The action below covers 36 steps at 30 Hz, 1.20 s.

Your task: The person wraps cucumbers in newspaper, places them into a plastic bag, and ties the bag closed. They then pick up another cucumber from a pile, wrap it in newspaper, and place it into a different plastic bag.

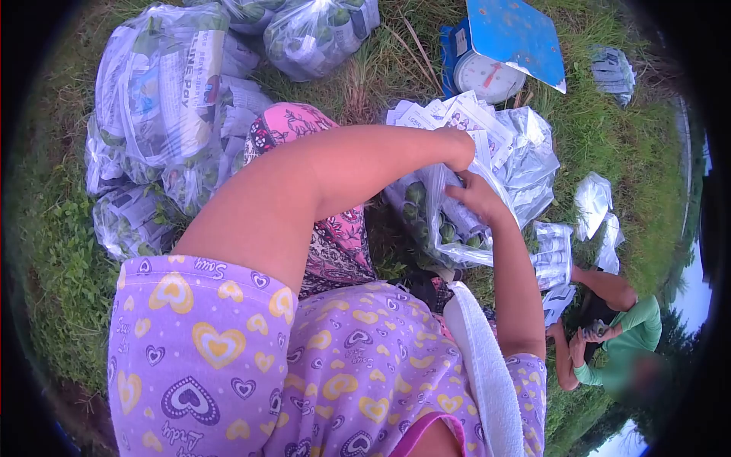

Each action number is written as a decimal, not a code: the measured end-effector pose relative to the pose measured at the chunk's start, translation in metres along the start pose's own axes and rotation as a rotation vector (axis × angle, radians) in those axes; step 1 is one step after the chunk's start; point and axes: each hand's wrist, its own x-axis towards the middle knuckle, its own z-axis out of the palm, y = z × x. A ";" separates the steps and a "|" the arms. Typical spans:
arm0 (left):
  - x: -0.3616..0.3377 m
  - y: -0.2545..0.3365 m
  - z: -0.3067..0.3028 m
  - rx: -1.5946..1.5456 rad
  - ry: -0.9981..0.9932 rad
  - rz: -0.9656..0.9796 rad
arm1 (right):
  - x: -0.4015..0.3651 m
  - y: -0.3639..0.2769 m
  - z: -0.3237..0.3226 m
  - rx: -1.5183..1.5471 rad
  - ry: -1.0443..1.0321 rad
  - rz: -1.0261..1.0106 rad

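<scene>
My left hand (459, 146) grips the top edge of a clear plastic bag (449, 236), fingers closed on the plastic. My right hand (477, 196) pinches the same bag's mouth just below it. Inside the bag lie several green fruits (417, 193), some wrapped in newspaper. The bag rests on the grass in front of my knees. A heap of paper-wrapped pieces and plastic (502, 133) lies right behind the bag.
Several filled clear bags (164, 114) are stacked at the left, more at the top (316, 34). A blue dial scale (495, 57) stands at the top right. Another person in green (624, 343) sits at the lower right. Loose plastic scraps (598, 209) lie on the grass.
</scene>
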 end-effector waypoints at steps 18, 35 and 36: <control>0.011 -0.015 0.002 0.095 0.073 0.133 | -0.024 -0.064 0.003 -0.817 0.246 -0.375; 0.037 -0.036 0.005 -0.087 0.141 0.013 | 0.032 -0.049 0.017 -0.744 0.231 -0.145; 0.037 -0.034 0.006 -0.104 0.137 -0.006 | 0.027 -0.039 0.016 -0.664 0.289 -0.246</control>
